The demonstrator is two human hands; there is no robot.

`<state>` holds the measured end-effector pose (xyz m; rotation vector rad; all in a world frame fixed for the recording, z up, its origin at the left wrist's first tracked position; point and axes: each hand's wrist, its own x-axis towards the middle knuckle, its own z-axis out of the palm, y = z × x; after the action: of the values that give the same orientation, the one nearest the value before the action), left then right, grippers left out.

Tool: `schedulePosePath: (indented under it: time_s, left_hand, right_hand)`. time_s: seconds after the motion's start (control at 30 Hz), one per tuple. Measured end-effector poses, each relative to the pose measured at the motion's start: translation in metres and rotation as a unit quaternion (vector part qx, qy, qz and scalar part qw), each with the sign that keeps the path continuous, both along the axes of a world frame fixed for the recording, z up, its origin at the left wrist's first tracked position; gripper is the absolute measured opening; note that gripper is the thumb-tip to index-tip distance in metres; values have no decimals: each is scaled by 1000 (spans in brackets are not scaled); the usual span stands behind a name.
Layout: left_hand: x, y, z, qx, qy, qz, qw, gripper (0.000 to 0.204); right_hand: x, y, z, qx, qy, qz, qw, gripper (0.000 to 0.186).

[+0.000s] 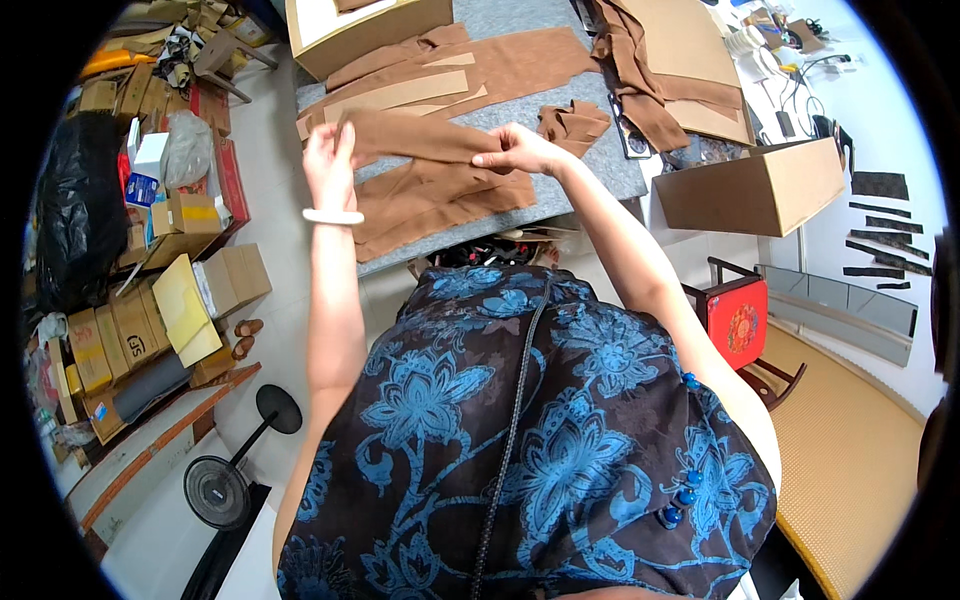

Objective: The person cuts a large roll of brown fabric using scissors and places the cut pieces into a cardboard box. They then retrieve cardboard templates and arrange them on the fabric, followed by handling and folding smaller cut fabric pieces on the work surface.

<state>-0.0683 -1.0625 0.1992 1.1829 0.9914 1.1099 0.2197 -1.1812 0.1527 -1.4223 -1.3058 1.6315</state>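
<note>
A long strip of brown fabric (418, 137) is stretched between my two hands, just above the grey felt-like worktop (625, 180). My left hand (330, 165) grips its left end, and my right hand (520, 150) pinches the other end with the thumb on top. Beneath lie wide brown fabric pieces (435, 205). Farther back are more brown cloth (525, 60) and pale tan strips (400, 85). A crumpled brown piece (572, 122) lies right of my right hand.
Cardboard boxes stand at the back (370, 40) and right (745, 195) of the worktop, near draped fabric (640, 70). A red-seated chair (730, 325) is at my right. Stacked cartons (130, 340) and a black stand (225, 490) are at my left.
</note>
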Motion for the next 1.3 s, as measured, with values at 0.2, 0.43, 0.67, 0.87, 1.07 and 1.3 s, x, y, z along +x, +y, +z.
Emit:
schedulePosePath:
  time_s: [0.2,0.43,0.67,0.87,1.07,1.3]
  left_hand:
    - [-43,-41,-139,-223,-4,109,969,20]
    - [-73,-53,-195,20,408,218,886,24]
    - [-93,1,-234,-62,552,154,817,36]
    - [-92,-2,-232,-55,385,185,903,28]
    - [-76,-28,-185,253,512,247,783,26]
    - [-51,-29,-159,208,481,-53,850,25]
  right_hand:
    - [-1,-3,-66,-60,-119,-12,991,24]
    - [-10,-20,-106,57,-421,-229,876,34]
    - [6,-12,-119,3,-451,-313,836,30]
    - [15,-24,-114,109,-396,-358,838,22]
    - [12,-26,-93,275,-466,-271,796,16]
    - [-12,-3,-82,194,-490,-51,848,38]
